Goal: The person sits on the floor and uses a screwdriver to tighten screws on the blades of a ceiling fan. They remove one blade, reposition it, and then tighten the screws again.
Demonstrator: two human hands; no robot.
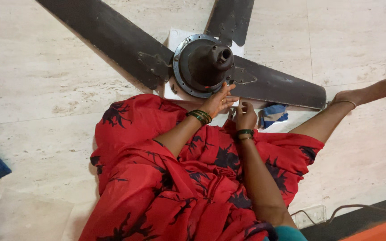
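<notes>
Dark metal fan motor (pixel 202 64) lies on the pale stone floor (pixel 45 80) before me; my left hand (pixel 219 100) spreads open against its rim, while my right hand (pixel 245 115) curls loosely beside a blue cloth (pixel 273 114), grip unclear.

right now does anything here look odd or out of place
Yes: a dusty ceiling fan lies on the floor, motor hub up, on a white sheet. The left hand touches the hub rim; a blue cloth lies crumpled beside the right hand.
</notes>
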